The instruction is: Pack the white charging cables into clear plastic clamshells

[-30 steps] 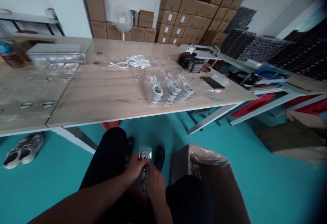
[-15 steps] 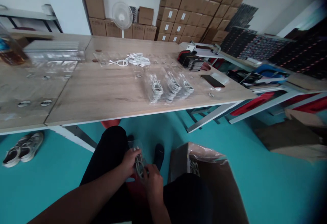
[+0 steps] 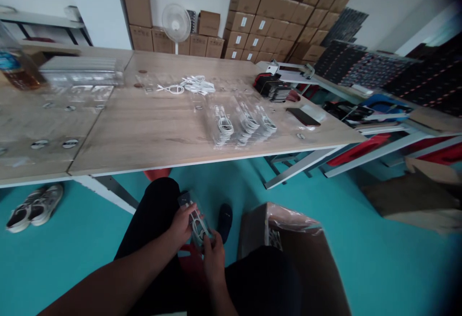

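Low in the head view, over my lap, both hands grip one small clear packet [image 3: 195,217] with a coiled white cable inside. My left hand [image 3: 181,224] pinches its upper left side. My right hand [image 3: 214,258] pinches its lower end. The packet lies tilted between my knees, above the teal floor. On the wooden table [image 3: 151,133] ahead lie rows of the same bagged white cables [image 3: 241,123] and a loose heap of white cables [image 3: 193,85].
An open cardboard box lined with plastic [image 3: 288,244] stands by my right knee. A phone [image 3: 302,117] lies near the table's right end. A stack of clear trays [image 3: 81,70], a bottle [image 3: 14,68], a fan [image 3: 175,22], stacked cartons [image 3: 274,18] and a pair of shoes [image 3: 31,208] surround the table.
The packet has turned from upright to tilted and risen a little. My left hand shifted up along it, while my right hand slid to its lower end.
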`<state>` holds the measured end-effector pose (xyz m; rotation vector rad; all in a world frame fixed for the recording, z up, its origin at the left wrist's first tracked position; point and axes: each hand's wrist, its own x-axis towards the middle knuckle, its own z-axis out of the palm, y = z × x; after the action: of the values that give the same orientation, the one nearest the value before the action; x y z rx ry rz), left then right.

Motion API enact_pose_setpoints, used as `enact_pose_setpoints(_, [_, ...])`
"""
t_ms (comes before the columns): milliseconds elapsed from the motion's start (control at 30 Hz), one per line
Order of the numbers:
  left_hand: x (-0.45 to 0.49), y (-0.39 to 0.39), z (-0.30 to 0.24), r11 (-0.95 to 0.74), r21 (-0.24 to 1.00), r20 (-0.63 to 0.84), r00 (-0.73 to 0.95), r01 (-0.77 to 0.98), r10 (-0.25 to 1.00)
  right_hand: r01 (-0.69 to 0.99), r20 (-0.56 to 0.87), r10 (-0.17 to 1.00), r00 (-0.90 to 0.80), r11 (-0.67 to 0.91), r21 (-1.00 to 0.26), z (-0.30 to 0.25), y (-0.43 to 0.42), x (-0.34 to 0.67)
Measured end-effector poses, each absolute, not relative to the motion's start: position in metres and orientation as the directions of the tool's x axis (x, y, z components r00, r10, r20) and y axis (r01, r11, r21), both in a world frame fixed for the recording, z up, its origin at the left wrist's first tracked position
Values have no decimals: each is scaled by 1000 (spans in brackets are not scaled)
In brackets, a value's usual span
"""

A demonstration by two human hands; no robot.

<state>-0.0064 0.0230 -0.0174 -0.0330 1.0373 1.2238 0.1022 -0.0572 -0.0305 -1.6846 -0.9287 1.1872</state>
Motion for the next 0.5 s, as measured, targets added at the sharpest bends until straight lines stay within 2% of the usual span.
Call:
enact_pose_setpoints(67, [-8,23,-20,428,533,-649,-27,-730,761,49,-363,897,253,-387,-921,-34,-58,101])
enact_pose_setpoints(200, [-11,21,-23,498,608,-620,22,-618,785,-81,-468,881,65,-463,-883,-35,-55,108])
enact_pose_setpoints(300, [-9,15,-22,542,646,-598,85,-538,797,-133,-461,882,96,-447,-884,-30,-50,114])
enact_pose_setpoints(367, [-6,11,-21,575,670,-595,124,-470,794,-95,-431,891,141,-421,-902,-26,-47,116])
enact_pose_setpoints(500, [-2,5,-21,639,615,-644,173,-463,745,158,-281,945,165,-307,-938,-25,-46,115])
